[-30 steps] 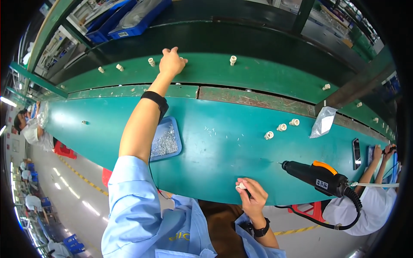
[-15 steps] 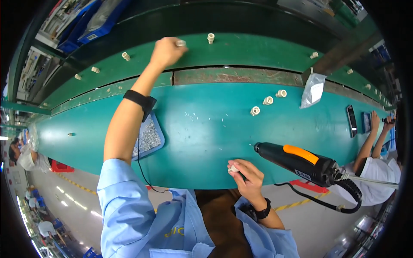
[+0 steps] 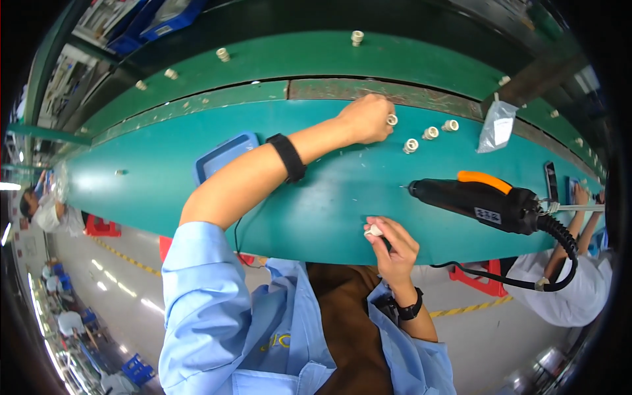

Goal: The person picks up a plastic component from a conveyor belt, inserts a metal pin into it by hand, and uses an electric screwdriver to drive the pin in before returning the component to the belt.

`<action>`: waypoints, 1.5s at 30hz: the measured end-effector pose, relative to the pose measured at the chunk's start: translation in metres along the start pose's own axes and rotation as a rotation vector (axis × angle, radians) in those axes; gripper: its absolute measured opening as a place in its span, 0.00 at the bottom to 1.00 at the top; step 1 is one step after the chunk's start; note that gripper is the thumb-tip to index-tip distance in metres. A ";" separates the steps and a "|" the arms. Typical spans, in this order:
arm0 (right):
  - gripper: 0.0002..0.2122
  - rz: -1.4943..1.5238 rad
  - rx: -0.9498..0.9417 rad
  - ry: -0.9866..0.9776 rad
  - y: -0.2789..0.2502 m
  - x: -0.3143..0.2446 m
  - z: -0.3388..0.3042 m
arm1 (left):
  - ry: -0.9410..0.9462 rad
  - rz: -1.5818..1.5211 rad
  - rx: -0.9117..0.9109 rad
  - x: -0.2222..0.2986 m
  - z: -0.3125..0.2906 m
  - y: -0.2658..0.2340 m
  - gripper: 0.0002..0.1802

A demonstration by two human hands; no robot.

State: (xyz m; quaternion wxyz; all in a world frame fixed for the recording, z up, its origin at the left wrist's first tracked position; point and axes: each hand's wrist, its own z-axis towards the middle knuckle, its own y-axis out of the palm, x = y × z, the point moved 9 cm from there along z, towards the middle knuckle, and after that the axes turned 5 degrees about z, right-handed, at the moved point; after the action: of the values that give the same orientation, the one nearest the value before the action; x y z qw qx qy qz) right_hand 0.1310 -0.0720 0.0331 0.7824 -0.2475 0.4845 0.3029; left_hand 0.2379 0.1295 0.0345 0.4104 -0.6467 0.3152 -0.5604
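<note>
My left hand [image 3: 365, 118] reaches across the teal bench [image 3: 158, 178] and pinches a small cream ring-shaped part [image 3: 392, 120] at the left end of a short row of like parts [image 3: 429, 133]. My right hand [image 3: 394, 245] rests at the near edge of the bench, fingers closed on a small white part [image 3: 373, 231]. A black and orange electric screwdriver [image 3: 477, 197] hangs just right of it, tip pointing left.
A blue tray [image 3: 220, 155] lies partly under my left forearm. Several cream parts [image 3: 356, 37] ride on the green conveyor belt behind. A small plastic bag [image 3: 496, 128] stands at the right. Another person [image 3: 576, 276] sits at my right.
My left hand has come back from the green conveyor to the row of parts on the teal bench. The view has shifted; the right hand has stayed at the near edge.
</note>
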 end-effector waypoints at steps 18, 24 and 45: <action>0.17 -0.069 0.028 0.067 0.014 -0.006 0.035 | 0.018 -0.323 0.163 0.051 -0.173 -0.054 0.23; 0.15 -0.171 -0.073 0.102 0.039 0.014 0.054 | -0.229 -0.535 0.486 0.013 -0.197 -0.006 0.19; 0.30 -0.450 0.524 -0.307 -0.077 -0.083 -0.003 | -0.278 -0.428 0.571 0.002 -0.189 0.010 0.13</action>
State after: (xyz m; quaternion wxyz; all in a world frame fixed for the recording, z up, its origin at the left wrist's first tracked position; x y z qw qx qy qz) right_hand 0.1557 -0.1469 0.1142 0.9297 -0.0910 0.3560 0.0231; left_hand 0.0529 0.0895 0.0331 0.4864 -0.6272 -0.0546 -0.6058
